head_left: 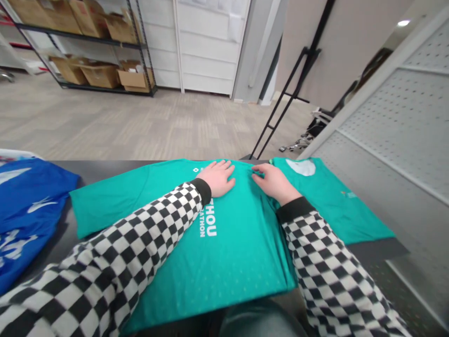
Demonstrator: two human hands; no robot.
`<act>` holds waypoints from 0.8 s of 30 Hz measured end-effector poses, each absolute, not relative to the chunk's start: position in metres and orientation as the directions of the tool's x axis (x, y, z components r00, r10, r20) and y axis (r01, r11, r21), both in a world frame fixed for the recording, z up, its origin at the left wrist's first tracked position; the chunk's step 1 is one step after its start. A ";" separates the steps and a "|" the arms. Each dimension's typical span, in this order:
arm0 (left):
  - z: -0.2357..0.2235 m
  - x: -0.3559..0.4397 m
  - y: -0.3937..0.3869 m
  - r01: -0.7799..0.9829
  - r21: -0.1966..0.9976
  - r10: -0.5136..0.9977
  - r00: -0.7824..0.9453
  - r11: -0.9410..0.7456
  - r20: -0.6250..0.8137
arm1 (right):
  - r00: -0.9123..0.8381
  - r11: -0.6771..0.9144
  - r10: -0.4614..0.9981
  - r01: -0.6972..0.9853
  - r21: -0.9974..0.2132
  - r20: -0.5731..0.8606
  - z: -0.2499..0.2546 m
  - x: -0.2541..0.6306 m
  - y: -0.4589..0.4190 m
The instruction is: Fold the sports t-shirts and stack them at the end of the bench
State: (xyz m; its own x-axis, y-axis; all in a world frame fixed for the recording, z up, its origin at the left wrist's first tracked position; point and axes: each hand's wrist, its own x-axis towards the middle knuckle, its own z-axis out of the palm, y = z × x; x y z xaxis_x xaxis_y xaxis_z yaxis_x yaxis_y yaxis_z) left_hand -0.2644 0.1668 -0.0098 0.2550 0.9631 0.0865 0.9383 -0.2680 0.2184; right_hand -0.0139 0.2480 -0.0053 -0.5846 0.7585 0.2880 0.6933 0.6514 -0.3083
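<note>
A teal T-shirt (242, 234) with white lettering is spread over the dark table, its near edge hanging past the table's front. My left hand (218, 178) lies flat on it near the far edge, fingers stretched out, covering part of the print. Along the shirt's right side, where the fabric is bunched, my right hand (272, 181) rests with fingers bent and thumb near the index finger. Whether cloth is pinched between those fingertips I cannot make out. A further teal part with a white patch (300, 167) extends to the right; its join with the shirt is hidden.
Blue printed fabric (31, 210) lies on the table (101, 167) at the left. A pegboard panel (403, 117) borders the right side. Beyond the table stand a black metal stand (286, 93), a shelf of cardboard boxes (101, 74) and white cabinets (206, 47).
</note>
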 end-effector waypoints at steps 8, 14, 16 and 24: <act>-0.018 -0.268 0.164 0.943 0.195 0.963 0.267 -0.268 0.034 | -0.628 0.666 0.746 0.698 -0.264 0.220 -0.009 -0.010 0.252; -0.017 -0.267 0.162 0.948 0.184 0.966 0.258 -0.260 0.036 | -0.614 0.662 0.749 0.712 -0.234 0.250 -0.013 -0.010 0.256; -0.017 -0.267 0.161 0.948 0.187 0.966 0.255 -0.257 0.033 | -0.610 0.663 0.748 0.707 -0.246 0.262 -0.013 -0.011 0.256; -0.015 -0.266 0.161 0.952 0.177 0.968 0.248 -0.248 0.024 | -0.645 0.700 0.714 0.661 -0.270 0.271 -0.014 -0.023 0.252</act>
State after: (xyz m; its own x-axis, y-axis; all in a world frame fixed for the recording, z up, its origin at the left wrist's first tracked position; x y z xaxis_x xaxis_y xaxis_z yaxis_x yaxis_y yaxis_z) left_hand -0.2661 0.1615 -0.0147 0.2479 0.9685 0.0237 0.9523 -0.2481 0.1774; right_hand -0.0225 0.2522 -0.0137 -0.6450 0.7144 0.2714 0.6615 0.6997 -0.2700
